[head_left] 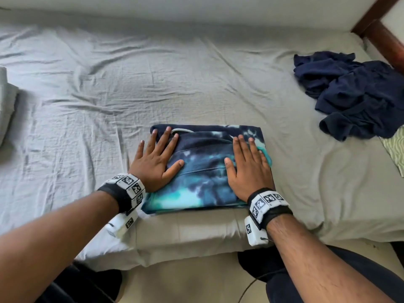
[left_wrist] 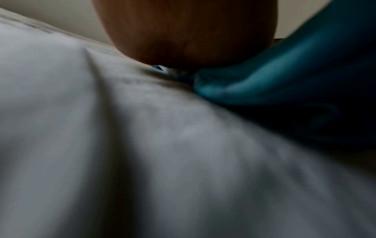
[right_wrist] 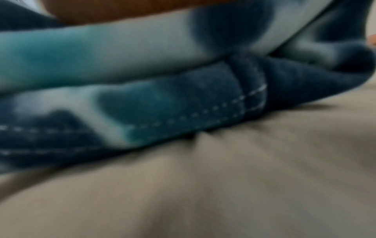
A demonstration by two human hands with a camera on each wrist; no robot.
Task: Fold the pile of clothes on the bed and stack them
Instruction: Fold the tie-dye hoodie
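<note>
A folded blue and teal tie-dye garment [head_left: 203, 169] lies on the grey bed sheet [head_left: 109, 84] near the front edge of the bed. My left hand [head_left: 156, 157] lies flat on its left side with fingers spread and straight. My right hand [head_left: 248, 165] presses flat on its right side. The left wrist view shows the heel of the left hand [left_wrist: 187, 32] on the sheet beside the garment's teal edge [left_wrist: 284, 80]. In the right wrist view the garment's stacked folded layers [right_wrist: 142, 96] show a stitched hem.
A crumpled pile of navy clothes [head_left: 354, 92] sits at the right of the bed, over a green patterned cloth [head_left: 395, 147]. A pale folded item [head_left: 6, 101] lies at the far left edge. A dark wooden bed frame [head_left: 380, 33] stands at the top right.
</note>
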